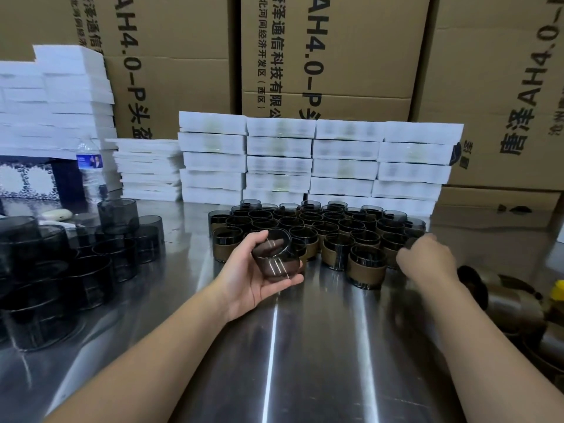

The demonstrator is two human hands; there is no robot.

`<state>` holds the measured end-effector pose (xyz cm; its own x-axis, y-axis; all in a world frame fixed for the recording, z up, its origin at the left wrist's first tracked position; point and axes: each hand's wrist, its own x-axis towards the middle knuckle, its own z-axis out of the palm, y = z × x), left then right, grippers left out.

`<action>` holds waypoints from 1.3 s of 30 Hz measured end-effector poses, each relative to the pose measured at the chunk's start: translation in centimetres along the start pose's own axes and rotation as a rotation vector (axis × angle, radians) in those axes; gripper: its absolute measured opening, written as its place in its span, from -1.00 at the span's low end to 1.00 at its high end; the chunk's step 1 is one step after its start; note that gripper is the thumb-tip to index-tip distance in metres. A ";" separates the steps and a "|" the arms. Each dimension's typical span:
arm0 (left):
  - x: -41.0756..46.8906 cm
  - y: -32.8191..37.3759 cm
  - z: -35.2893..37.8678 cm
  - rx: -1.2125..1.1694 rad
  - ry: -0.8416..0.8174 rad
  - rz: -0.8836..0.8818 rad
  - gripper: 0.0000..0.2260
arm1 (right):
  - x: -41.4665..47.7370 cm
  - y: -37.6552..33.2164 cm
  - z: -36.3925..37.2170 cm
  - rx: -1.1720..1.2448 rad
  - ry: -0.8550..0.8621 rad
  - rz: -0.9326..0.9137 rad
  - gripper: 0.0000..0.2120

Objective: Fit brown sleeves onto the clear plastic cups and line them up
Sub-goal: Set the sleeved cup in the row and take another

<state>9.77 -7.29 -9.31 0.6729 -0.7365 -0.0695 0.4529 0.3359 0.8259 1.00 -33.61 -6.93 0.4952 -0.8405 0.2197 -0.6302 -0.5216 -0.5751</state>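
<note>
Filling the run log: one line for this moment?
left hand: holds bare cup | right hand: at sleeved cups, grip unclear

left cardboard box (171,87): "ah4.0-p头", printed sideways. middle cardboard box (360,56): "ah4.0-p", "唐泽通信科技有限公", "河间经济开发区(西区)", all sideways. right cardboard box (488,87): "唐泽ah4.0", sideways, reading upward.

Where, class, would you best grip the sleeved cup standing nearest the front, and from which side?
Likely round its brown sleeve, coming from the near side: the cup stands upright, neighbours crowd behind it, and only its front faces bare table.
</note>
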 end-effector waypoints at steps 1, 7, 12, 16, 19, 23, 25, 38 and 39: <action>0.0 0.0 0.0 0.000 -0.001 -0.001 -0.57 | -0.2 -0.3 -0.2 0.049 0.069 -0.073 -0.69; 0.4 -0.4 -0.2 0.066 0.027 0.020 -0.53 | -3.5 -3.6 0.1 0.373 0.247 -0.488 -0.78; 0.7 -0.6 -0.2 0.103 0.059 0.054 -0.39 | -6.4 -4.9 1.8 0.414 0.175 -0.797 -0.80; 0.9 -0.8 -0.2 0.088 0.067 0.067 -0.31 | -8.2 -5.5 2.5 0.501 0.129 -0.960 -0.74; 0.8 -0.7 -0.2 0.099 0.049 0.049 -0.26 | -9.0 -6.0 2.3 0.537 0.143 -1.022 -0.73; 0.6 -0.6 0.0 0.171 0.043 0.054 -0.21 | -9.7 -6.2 2.6 0.512 0.108 -1.084 -0.73; 0.6 -0.6 0.1 0.220 0.047 0.063 -0.22 | -9.8 -6.1 2.8 0.480 0.082 -1.097 -0.73; 0.7 -1.2 -0.3 0.263 -0.049 0.185 -0.42 | -10.6 -6.1 3.1 0.289 0.083 -1.207 -0.76; 0.7 -1.1 -0.3 0.258 -0.047 0.197 -0.51 | -10.6 -6.1 3.1 0.272 0.099 -1.224 -0.77</action>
<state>9.92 -8.03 -10.45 0.7024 -0.7005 0.1263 0.1501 0.3192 0.9357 1.43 -21.05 -8.21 0.6127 0.1583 0.7743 0.3584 -0.9288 -0.0937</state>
